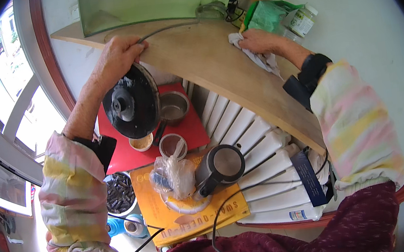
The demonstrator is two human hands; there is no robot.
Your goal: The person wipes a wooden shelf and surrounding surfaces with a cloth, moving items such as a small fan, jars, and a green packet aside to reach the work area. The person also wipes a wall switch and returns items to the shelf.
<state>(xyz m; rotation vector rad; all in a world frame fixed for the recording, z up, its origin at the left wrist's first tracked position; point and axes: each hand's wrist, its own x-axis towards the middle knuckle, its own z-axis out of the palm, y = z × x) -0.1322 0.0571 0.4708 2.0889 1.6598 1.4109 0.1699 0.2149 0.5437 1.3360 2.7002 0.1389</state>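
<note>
green tank on shelf, jar near cloth

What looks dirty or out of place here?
The black lid has whitish smears near its upper edge, so it looks dirty, though I can't tell what they are. A dark cable also stretches across the shelf to the left hand, which looks untidy.

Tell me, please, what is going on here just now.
A person's right hand holds a crumpled white cloth on the pale wooden shelf. The left hand, by the shelf's left end, is closed around a thin grey cord that runs toward the green-tinted glass tank. Lower down are a round black lid and a cylindrical dark-grey kettle.
</note>
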